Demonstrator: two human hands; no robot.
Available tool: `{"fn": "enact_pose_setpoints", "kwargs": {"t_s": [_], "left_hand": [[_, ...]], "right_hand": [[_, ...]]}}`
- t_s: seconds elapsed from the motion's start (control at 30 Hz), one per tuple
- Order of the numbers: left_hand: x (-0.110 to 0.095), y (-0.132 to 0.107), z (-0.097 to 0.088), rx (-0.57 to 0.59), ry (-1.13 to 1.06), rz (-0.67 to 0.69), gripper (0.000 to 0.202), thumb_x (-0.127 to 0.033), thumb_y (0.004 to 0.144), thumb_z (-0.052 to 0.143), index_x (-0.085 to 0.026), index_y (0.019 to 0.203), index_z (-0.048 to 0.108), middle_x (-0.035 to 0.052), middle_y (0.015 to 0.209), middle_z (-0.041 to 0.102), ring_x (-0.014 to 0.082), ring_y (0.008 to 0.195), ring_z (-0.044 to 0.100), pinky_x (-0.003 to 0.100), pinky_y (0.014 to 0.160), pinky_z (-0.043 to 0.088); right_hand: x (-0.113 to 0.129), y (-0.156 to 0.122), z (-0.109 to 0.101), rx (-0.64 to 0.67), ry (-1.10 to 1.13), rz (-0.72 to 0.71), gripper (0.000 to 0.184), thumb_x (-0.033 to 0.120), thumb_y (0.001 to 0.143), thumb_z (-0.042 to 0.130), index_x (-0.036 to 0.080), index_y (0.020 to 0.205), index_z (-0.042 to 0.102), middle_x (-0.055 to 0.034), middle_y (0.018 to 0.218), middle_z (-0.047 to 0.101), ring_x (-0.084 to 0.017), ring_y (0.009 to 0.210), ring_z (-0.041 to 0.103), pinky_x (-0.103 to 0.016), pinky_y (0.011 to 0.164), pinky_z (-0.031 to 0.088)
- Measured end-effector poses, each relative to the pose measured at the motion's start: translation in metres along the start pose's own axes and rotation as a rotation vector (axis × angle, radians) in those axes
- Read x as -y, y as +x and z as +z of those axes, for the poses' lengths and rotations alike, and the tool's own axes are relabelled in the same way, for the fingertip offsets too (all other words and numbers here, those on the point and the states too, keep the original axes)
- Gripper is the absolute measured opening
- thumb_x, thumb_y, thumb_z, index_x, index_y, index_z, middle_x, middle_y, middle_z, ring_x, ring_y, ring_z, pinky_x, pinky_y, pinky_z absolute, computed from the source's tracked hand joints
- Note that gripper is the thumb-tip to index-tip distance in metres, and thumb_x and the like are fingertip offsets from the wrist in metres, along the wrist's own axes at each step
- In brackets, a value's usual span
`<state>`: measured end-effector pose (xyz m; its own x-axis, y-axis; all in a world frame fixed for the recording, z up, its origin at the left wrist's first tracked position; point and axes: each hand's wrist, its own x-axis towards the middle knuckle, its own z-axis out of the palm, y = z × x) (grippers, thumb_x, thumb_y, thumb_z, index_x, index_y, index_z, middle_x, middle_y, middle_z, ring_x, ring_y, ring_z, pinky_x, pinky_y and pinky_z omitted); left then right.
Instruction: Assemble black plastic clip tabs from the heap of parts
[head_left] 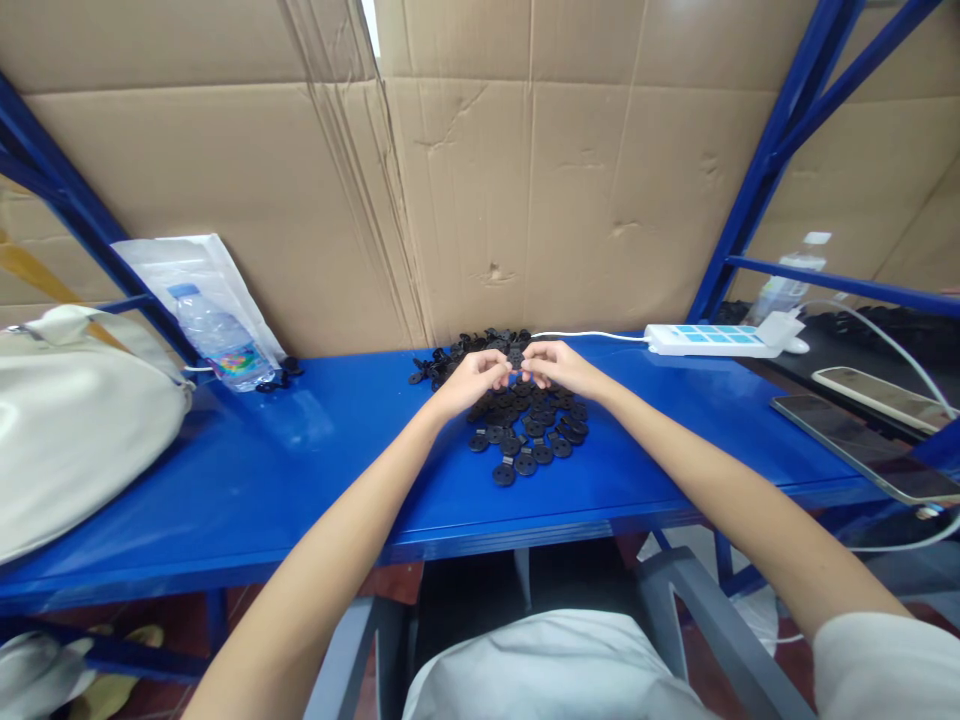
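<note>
My left hand (pixel 481 378) and my right hand (pixel 553 366) meet over the middle of the blue table, fingers pinched toward each other. Between their fingertips is a small black round part (pixel 515 357), held from both sides. Beneath and in front of my hands lies a spread of black disc-shaped parts (pixel 526 462), each with small holes and a short tab. Behind my hands is a second heap of black parts (pixel 489 342), against the cardboard; its pieces are too small to make out singly.
A water bottle (pixel 221 338) leans by a white pouch at the left, near a pale bag (pixel 82 430). A white power strip (pixel 712 340) lies at the right back. A tablet (pixel 862 445) and a phone (pixel 889 397) are at the right. Blue frame posts rise on both sides.
</note>
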<state>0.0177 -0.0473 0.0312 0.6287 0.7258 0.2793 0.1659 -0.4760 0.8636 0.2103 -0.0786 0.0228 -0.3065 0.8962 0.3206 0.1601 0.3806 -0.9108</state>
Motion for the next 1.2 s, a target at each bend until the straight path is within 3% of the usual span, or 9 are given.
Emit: {"fn": "enact_pose_setpoints", "kwargs": {"t_s": [0.3, 0.5, 0.73, 0.87, 1.03, 1.2], "left_hand": [[0.0, 0.0, -0.001, -0.01, 0.02, 0.0, 0.025, -0.039, 0.08, 0.056, -0.014, 0.076, 0.057, -0.0021, 0.062, 0.053, 0.0091, 0.059, 0.049, 0.023, 0.059, 0.037], [0.001, 0.001, 0.001, 0.024, 0.047, 0.007, 0.027, -0.039, 0.083, 0.052, -0.015, 0.071, 0.055, -0.0006, 0.063, 0.055, 0.0096, 0.059, 0.049, 0.023, 0.059, 0.038], [0.003, 0.001, 0.0, 0.022, 0.065, 0.067, 0.041, -0.052, 0.089, 0.048, -0.015, 0.075, 0.058, -0.0002, 0.063, 0.054, 0.0098, 0.059, 0.049, 0.023, 0.059, 0.039], [-0.001, -0.001, 0.0, 0.002, 0.12, 0.108, 0.045, -0.055, 0.088, 0.049, -0.014, 0.069, 0.056, -0.001, 0.061, 0.051, 0.0098, 0.059, 0.047, 0.023, 0.059, 0.038], [-0.005, -0.004, 0.0, 0.087, 0.182, 0.109, 0.048, -0.054, 0.09, 0.046, -0.014, 0.069, 0.061, 0.0004, 0.061, 0.053, 0.0103, 0.058, 0.046, 0.023, 0.057, 0.036], [-0.008, -0.005, 0.002, 0.079, 0.207, 0.1, 0.054, -0.057, 0.09, 0.041, -0.013, 0.067, 0.062, 0.0006, 0.058, 0.051, 0.0107, 0.056, 0.044, 0.024, 0.056, 0.035]], "right_hand": [[-0.001, 0.0, 0.0, 0.006, -0.03, -0.017, 0.024, 0.04, 0.079, 0.06, 0.017, 0.075, 0.057, -0.001, 0.069, 0.063, -0.007, 0.049, 0.05, -0.02, 0.047, 0.036], [0.004, -0.002, 0.001, 0.036, -0.045, -0.036, 0.039, 0.054, 0.082, 0.059, 0.017, 0.073, 0.056, -0.0008, 0.068, 0.061, -0.007, 0.05, 0.049, -0.021, 0.047, 0.037], [0.005, -0.002, 0.003, 0.06, -0.049, -0.033, 0.05, 0.065, 0.082, 0.053, 0.016, 0.073, 0.057, -0.001, 0.066, 0.06, -0.008, 0.049, 0.05, -0.021, 0.046, 0.038], [0.006, -0.004, 0.006, 0.086, -0.1, -0.018, 0.046, 0.06, 0.081, 0.06, 0.015, 0.073, 0.059, -0.0003, 0.063, 0.059, -0.008, 0.051, 0.051, -0.021, 0.049, 0.04], [0.006, -0.005, 0.005, 0.14, -0.108, -0.022, 0.041, 0.055, 0.078, 0.067, 0.014, 0.081, 0.064, 0.0003, 0.065, 0.06, -0.008, 0.054, 0.052, -0.021, 0.051, 0.042], [0.006, -0.005, 0.003, 0.203, -0.131, 0.009, 0.043, 0.053, 0.074, 0.07, 0.012, 0.086, 0.067, -0.0003, 0.066, 0.061, -0.008, 0.054, 0.052, -0.021, 0.051, 0.042]]}}
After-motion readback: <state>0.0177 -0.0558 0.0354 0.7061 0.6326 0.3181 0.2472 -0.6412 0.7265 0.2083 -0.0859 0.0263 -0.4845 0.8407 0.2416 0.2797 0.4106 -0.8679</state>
